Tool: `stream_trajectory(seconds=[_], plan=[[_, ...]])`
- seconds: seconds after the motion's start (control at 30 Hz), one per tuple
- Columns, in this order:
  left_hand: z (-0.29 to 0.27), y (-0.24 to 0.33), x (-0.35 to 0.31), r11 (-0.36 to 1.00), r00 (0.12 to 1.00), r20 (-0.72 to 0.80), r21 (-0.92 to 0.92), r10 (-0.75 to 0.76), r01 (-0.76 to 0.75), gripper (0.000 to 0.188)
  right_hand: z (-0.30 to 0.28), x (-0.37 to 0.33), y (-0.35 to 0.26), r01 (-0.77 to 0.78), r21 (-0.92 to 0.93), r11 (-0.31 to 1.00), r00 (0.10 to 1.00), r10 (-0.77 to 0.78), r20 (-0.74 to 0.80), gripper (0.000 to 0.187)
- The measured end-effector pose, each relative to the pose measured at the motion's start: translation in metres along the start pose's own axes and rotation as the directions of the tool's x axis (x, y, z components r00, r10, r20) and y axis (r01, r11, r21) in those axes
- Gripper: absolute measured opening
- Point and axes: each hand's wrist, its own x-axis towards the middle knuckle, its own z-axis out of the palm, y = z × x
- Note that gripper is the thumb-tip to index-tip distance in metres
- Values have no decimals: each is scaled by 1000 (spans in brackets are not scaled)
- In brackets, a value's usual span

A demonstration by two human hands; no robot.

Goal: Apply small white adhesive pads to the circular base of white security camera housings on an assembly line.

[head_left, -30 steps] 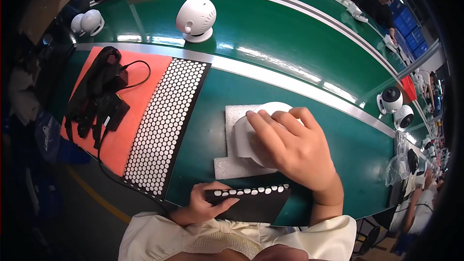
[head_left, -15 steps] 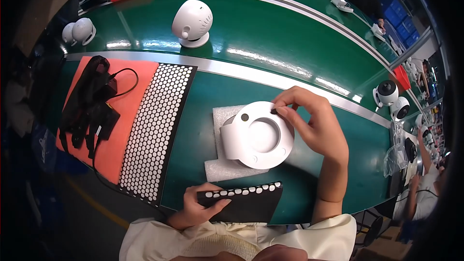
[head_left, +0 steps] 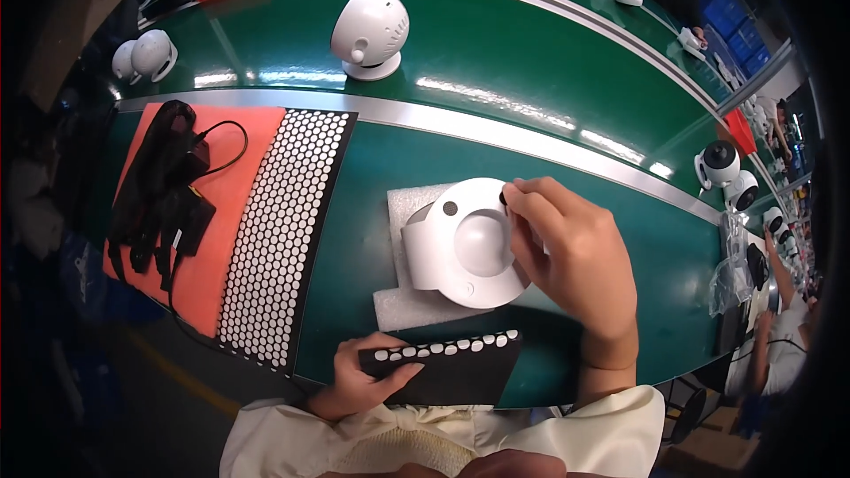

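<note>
A white, round-based camera housing point(head_left: 425, 257) lies bottom up on a grey foam block point(head_left: 425, 308), with a wide round recess in its base. One dark round pad point(head_left: 450, 209) sits near the base's upper left; a small circular recess shows low on the rim. My right hand point(head_left: 571, 252) is closed at the base's upper right rim, fingertips on a second small black round pad point(head_left: 506, 198). My fingers partly hide the rim there. Low in front, my left hand point(head_left: 367, 376) grips a black sheet point(head_left: 460, 372) with white dots along its upper edge.
An orange mat point(head_left: 239, 204) at left bears black cables and adapters point(head_left: 168, 195), beside a white-dotted black sheet point(head_left: 288, 230). A white camera point(head_left: 369, 35) stands on the green belt beyond a metal rail. More cameras point(head_left: 722, 164) and clear plastic bags point(head_left: 733, 257) are at right.
My right hand has turned and curled further over the rim, fingers pressing at the black pad. The white camera on the belt has shifted right. My left hand has hardly moved.
</note>
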Motion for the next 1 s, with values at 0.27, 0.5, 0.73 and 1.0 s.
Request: stream_trajectory(seconds=[0.27,0.5,0.73,1.0], plan=[[1,4,3,1000,1000,-2,19,-4,4,18,17,-8,-6,112,-478,871,989,-145,-32,21],[-2,5,1,996,993,114,-78,-31,40,34,-6,-9,-17,113,-343,933,993,-116,12,35],[1,-1,-3,993,994,95,95,54,-63,20,31,-59,-44,558,-12,829,829,-559,-10,30],[5,-8,-2,891,934,-63,329,351,-313,13,56,-54,-56,532,-33,846,838,-532,-122,34]])
